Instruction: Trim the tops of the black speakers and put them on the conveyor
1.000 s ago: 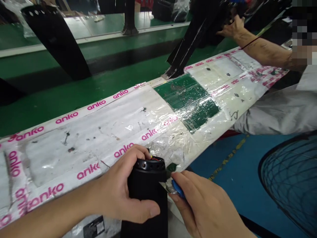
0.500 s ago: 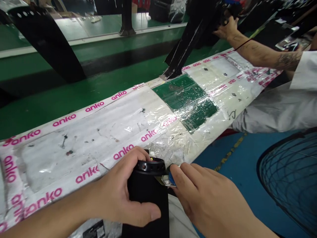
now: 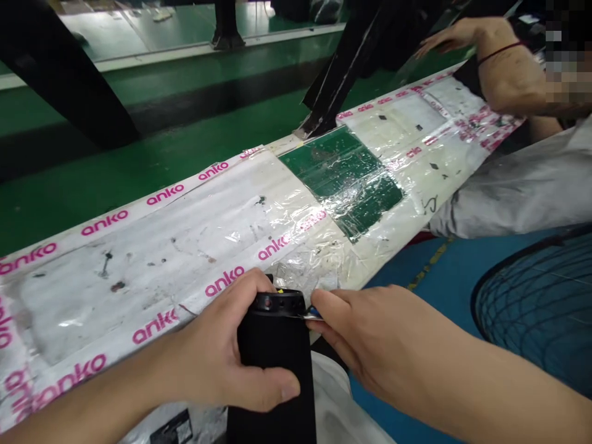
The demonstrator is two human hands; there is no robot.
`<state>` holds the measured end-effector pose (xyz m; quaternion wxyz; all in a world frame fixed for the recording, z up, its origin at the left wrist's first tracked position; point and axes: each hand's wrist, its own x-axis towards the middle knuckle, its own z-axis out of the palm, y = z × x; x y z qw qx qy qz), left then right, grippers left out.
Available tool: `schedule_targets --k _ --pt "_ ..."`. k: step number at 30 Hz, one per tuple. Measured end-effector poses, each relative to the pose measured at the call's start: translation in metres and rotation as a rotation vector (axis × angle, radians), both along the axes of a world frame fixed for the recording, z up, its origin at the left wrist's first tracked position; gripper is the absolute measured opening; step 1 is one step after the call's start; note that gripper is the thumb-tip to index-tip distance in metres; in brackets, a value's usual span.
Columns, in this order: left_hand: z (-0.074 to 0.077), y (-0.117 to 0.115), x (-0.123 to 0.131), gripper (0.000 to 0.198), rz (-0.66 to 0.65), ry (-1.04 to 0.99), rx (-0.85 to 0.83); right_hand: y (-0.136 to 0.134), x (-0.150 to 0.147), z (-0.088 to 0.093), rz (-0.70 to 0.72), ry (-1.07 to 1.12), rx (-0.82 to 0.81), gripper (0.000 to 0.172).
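My left hand [image 3: 231, 351] grips a long black piece [image 3: 277, 376], thumb across its front and fingers behind it. A black ring with small holes [image 3: 282, 302] tops this piece, and a bit of yellow shows inside the rim. On the other side, my right hand [image 3: 374, 345] pinches a small metal tool with a blue part [image 3: 314, 316]. Its thin, shiny end touches the ring's right side, just under the rim. Most of the tool is hidden by my fingers.
A ledge covered with taped plastic [image 3: 152, 265] runs across in front of me, beside a green surface [image 3: 185, 123] bearing a large black piece [image 3: 65, 74]. A co-worker's arm [image 3: 509, 68] reaches in at upper right. A black mesh fan guard [image 3: 531, 308] stands at right.
My right hand has turned and risen slightly, bringing the tool's metal end level against the ring. My left hand keeps its grip. The co-worker's arm has drawn back to the right.
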<state>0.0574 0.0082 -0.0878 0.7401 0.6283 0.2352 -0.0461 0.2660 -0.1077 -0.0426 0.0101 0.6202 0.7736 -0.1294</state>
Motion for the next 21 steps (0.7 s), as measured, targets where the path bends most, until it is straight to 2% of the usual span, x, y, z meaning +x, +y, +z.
schedule_targets --k 3,5,7,10,12,15,18,21 --pt "-0.005 -0.006 -0.001 0.050 0.065 -0.075 0.028 0.002 0.008 0.008 0.048 0.030 -0.014 0.018" --pt "-0.002 -0.008 -0.003 0.048 0.110 -0.090 0.095 -0.006 0.017 0.015 0.033 0.066 0.051 0.019" --pt "0.008 -0.008 -0.005 0.044 0.144 -0.016 0.155 -0.017 0.026 0.021 -0.050 0.109 0.168 0.017" --pt "0.030 -0.004 -0.005 0.038 0.173 0.245 0.349 -0.032 0.030 0.021 -0.151 0.126 0.292 0.013" --pt "0.040 -0.002 -0.003 0.037 0.097 0.343 0.526 -0.035 0.021 0.013 -0.104 0.113 0.310 0.016" --pt "0.040 -0.002 -0.002 0.035 -0.013 0.279 0.668 -0.031 -0.003 -0.007 -0.035 0.107 0.362 0.024" --pt "0.032 -0.006 -0.002 0.033 0.015 0.198 0.706 -0.025 -0.022 -0.026 -0.056 0.119 0.403 0.028" --pt "0.027 -0.008 -0.004 0.033 0.045 0.161 0.708 -0.021 -0.030 -0.036 -0.079 0.143 0.422 0.031"
